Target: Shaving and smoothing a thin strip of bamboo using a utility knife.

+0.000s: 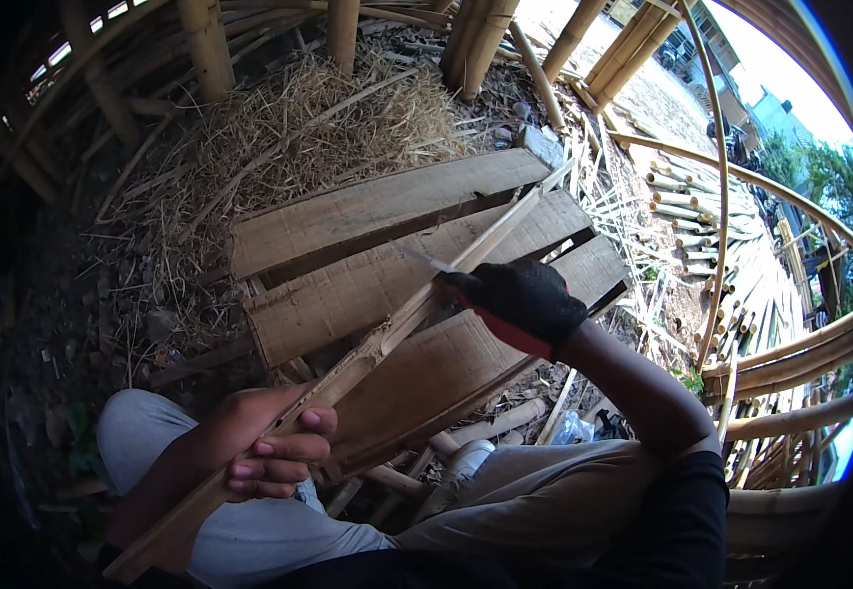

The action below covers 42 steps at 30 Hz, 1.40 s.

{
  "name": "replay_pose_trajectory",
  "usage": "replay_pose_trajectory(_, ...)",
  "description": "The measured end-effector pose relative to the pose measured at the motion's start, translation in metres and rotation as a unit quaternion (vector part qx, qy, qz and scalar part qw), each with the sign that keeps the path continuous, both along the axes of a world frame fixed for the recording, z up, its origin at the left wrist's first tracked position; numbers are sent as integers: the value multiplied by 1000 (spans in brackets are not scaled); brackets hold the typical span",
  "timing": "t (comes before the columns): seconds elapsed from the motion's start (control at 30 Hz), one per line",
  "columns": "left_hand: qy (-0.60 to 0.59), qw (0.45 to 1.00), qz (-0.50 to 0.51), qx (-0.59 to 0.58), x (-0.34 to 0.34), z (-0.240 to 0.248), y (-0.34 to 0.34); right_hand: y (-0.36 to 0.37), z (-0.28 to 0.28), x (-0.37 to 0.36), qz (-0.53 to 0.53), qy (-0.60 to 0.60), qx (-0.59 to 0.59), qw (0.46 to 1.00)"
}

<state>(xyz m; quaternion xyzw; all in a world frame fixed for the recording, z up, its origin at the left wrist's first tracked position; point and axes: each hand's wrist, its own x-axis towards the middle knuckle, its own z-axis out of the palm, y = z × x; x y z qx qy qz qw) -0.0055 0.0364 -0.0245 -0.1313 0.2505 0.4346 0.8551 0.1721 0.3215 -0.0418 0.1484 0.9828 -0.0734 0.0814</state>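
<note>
A long split bamboo strip (pixel 387 334) runs from the lower left up to the upper right, across my lap. My bare left hand (pixel 269 442) is shut around its lower part, near my left knee. My right hand (pixel 520 299), in a black and red glove, grips a knife (pixel 424 261) whose blade lies against the strip's upper side, just left of the glove. The strip's far tip (pixel 544 187) reaches over the wooden planks. Its lower end (pixel 141 560) passes under my left forearm.
Three rough wooden planks (pixel 367 211) lie on the ground under the strip. Dry straw (pixel 289 118) is heaped behind them. Bamboo posts (pixel 475 39) stand at the back, and cut bamboo poles (pixel 701 226) and curved bamboo rails (pixel 790 353) fill the right side.
</note>
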Motion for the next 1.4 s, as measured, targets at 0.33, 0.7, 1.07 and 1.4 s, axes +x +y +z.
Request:
replay_pose_trajectory(0.33,4,1000,-9,-10,-1,2,-2,24,-6,4,-18,13,28,999)
replay_pose_trajectory(0.7,-80,996,21,-18,-4,1,-8,3,0,-5,-105,18,-79,991)
replay_pose_trajectory(1.07,-107,993,43,-16,-7,4,-16,-4,3,-2,-39,15,-92,995)
replay_pose_trajectory(1.4,-77,997,14,-15,-13,2,-16,28,-9,4,-94,11,-67,993)
